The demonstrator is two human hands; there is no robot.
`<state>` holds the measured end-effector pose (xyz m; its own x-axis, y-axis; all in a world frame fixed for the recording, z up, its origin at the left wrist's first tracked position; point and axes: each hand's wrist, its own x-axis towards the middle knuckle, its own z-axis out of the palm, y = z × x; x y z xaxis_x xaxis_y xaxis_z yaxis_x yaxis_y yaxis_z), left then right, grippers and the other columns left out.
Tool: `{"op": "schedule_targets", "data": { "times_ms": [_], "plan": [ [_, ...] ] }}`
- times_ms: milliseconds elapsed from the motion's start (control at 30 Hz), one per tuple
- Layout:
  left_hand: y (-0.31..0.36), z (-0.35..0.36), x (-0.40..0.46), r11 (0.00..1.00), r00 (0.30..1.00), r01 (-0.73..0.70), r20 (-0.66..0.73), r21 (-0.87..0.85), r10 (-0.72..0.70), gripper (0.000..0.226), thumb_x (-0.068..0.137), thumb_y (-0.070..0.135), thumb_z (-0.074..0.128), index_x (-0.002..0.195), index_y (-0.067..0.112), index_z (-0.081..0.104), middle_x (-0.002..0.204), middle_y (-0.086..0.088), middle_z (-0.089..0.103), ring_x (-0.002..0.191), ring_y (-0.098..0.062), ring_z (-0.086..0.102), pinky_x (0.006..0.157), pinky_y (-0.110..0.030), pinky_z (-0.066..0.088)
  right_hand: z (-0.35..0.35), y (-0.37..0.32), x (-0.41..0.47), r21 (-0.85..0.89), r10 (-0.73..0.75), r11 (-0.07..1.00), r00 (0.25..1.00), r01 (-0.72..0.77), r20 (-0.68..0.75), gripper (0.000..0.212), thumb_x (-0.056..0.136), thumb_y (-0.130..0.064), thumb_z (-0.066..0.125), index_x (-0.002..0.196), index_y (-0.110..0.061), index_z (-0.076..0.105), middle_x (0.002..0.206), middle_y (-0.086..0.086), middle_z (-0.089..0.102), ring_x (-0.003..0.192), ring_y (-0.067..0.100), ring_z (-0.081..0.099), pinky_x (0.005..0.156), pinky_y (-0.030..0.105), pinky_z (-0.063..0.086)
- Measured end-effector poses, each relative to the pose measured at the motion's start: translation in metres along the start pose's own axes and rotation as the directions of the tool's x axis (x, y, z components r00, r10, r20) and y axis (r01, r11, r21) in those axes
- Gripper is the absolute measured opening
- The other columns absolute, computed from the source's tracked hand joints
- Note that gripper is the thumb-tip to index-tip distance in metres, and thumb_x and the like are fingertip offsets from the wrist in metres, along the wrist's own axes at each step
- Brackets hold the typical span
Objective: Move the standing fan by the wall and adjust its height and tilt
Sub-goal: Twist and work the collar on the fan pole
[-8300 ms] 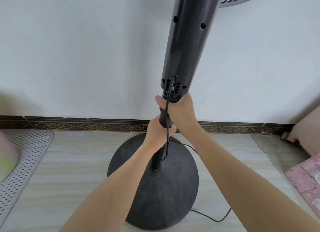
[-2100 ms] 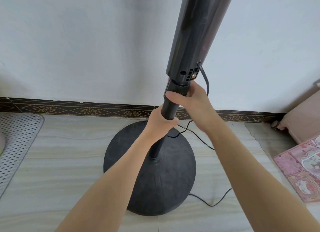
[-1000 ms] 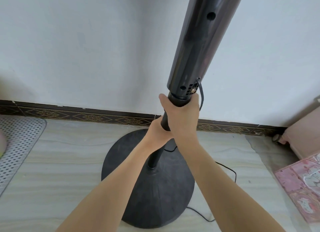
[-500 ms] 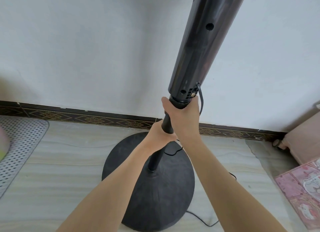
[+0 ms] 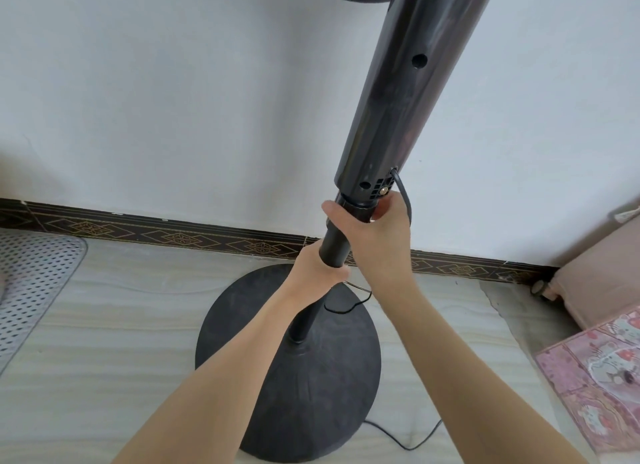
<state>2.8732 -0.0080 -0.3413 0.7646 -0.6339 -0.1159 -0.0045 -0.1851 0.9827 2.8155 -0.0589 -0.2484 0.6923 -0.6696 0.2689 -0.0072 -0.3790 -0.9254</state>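
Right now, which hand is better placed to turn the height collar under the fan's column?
Right. The right hand already wraps the collar just below the column. The left hand grips the pole lower down, so it is better used to steady it.

Both bare forearms reach forward to the slim black metal fan pole [image 5: 333, 247]. The left hand [image 5: 317, 269] wraps its lower part; the right hand [image 5: 375, 235] grips just above, at the pole's collar.
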Motion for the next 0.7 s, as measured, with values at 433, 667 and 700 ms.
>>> {"op": "schedule_targets", "data": {
  "times_ms": [433, 667, 700],
  "plan": [
    [0.004, -0.008, 0.0, 0.999, 0.992, 0.031, 0.118, 0.045, -0.036, 0.018, 0.074, 0.002, 0.065, 0.079, 0.015, 0.054, 0.076, -0.001, 0.057, 0.071, -0.013, 0.052, 0.067, -0.021, 0.042, -0.052, -0.004, 0.046, -0.054, 0.118, 0.992, 0.691, -0.114, 0.713, 0.041, 0.075, -0.007, 0.063, 0.115, 0.003, 0.057, 0.109, 0.015, 0.068, 0.099, 0.022, 0.064, 0.09, 0.029, 0.051],
    [0.002, 0.001, -0.006, 0.999, 0.999, 0.024, -0.021, -0.036, -0.025, 0.02, 0.076, 0.003, 0.064, 0.076, 0.018, 0.052, 0.071, 0.001, 0.055, 0.067, -0.013, 0.05, 0.062, -0.018, 0.04, -0.046, -0.005, 0.005, -0.102, 0.083, 0.994, 0.899, -0.043, 0.43, 0.027, 0.08, -0.017, 0.069, 0.102, -0.029, 0.058, 0.101, -0.016, 0.066, 0.098, 0.001, 0.062, 0.085, 0.017, 0.049],
    [0.002, 0.002, -0.007, 0.999, 0.999, 0.015, -0.037, -0.042, -0.016, 0.021, 0.076, 0.002, 0.064, 0.074, 0.019, 0.052, 0.07, 0.001, 0.056, 0.066, -0.013, 0.05, 0.061, -0.018, 0.04, -0.034, -0.005, 0.001, -0.102, 0.066, 0.994, 0.947, -0.035, 0.315, 0.026, 0.076, -0.02, 0.073, 0.094, -0.03, 0.056, 0.093, -0.016, 0.064, 0.092, 0.0, 0.06, 0.081, 0.019, 0.049]
  ]
}}
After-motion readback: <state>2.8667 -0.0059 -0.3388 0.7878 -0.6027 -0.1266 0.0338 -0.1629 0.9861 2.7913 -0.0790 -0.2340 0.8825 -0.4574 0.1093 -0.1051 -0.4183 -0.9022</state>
